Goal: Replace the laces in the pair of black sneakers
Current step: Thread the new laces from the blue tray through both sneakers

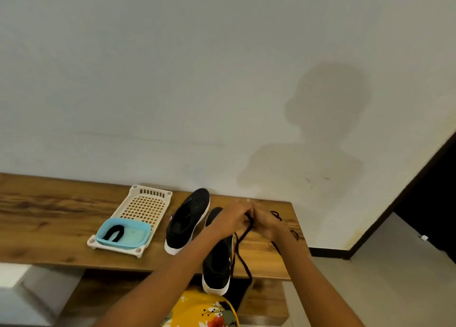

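- Pale wall behind, and a wooden bench (49, 218) runs below it; the near sneaker (218, 260) serves as landmark, its heel overhanging the bench's front edge.
- Far left of that sneaker sits a white slotted tray (148, 203), with a blue tub (134, 237) in its near end. A short folded black lace (114, 231) lies in the tub.
- Just left of the near sneaker, the second sneaker (187, 218) lies on the bench with no lace visible in it.
- Over the toe of the near sneaker the left hand (230, 219) curls and pinches a dark lace (243, 250).
- Touching it on the right, the right hand (267, 224) also closes on that lace; which end each hand has is hidden.
- From the hands the lace hangs past the sneaker's right side and over the bench edge.
- Right of the sneaker, more dark lace (276, 214) shows beyond the right hand; whether it is a separate lace I cannot tell.
- Judged from this, the task is at an early to middle stage: one sneaker looks stripped, the other is being worked, and neither shows finished lacing.
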Available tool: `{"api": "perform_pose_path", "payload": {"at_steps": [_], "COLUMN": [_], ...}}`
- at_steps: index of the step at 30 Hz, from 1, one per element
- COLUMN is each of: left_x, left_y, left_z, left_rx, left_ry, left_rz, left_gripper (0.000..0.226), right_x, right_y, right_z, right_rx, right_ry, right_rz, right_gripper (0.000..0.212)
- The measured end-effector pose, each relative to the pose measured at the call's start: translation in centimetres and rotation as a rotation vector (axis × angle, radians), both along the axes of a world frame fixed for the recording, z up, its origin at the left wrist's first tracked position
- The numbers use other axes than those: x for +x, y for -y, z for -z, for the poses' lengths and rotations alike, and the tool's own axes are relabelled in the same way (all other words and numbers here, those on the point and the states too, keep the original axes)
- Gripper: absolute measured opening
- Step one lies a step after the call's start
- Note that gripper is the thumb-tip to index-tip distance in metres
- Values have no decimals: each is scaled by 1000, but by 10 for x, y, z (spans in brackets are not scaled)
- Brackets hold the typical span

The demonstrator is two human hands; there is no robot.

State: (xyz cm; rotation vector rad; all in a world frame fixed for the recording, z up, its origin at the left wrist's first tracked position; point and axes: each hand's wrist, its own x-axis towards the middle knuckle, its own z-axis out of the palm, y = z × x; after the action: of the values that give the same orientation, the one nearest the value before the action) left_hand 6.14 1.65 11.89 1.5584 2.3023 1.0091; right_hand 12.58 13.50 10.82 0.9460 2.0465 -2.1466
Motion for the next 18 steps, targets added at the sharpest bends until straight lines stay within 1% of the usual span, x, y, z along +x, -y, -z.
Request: {"api": "perform_pose_path", "payload": {"at_steps": [2, 4, 5, 7, 9, 11, 12, 14, 16, 18], "left_x": [-2, -6, -9, -22, -42, -61, -67, -73, -75, -76], "left_y": [-5, -9, -9, -6, 2, 13, 16, 19, 14, 5], "left_z": [17, 36, 44, 61, 79, 100, 109, 120, 123, 120], "left_rx": [-17, 16, 56, 128, 130, 33, -23, -106, -176, -251], "left_ry": [48, 106, 148, 282, 389, 450, 470, 499, 518, 510], "left_rz": [-28, -64, -116, -335, -540, -597, -607, -632, -628, -611], "left_gripper": [18, 22, 24, 29, 27, 16, 12, 7, 11, 19], "right_x": [-6, -11, -13, -21, -27, -27, -28, -33, -41, -48], "right_y": [-1, -3, -3, -2, -6, -6, -4, 1, 8, 13], "right_z": [17, 34, 41, 52, 61, 68, 71, 78, 85, 89], "right_rx": [-71, -73, -80, -142, -101, 7, 65, 190, 302, 337], "right_ry": [-23, -47, -66, -95, -53, 41, 87, 126, 73, 42], "right_rz": [88, 167, 213, 338, 385, 319, 254, 138, 87, 58], "right_gripper": [30, 29, 29, 27, 28, 23, 23, 37, 46, 45]}}
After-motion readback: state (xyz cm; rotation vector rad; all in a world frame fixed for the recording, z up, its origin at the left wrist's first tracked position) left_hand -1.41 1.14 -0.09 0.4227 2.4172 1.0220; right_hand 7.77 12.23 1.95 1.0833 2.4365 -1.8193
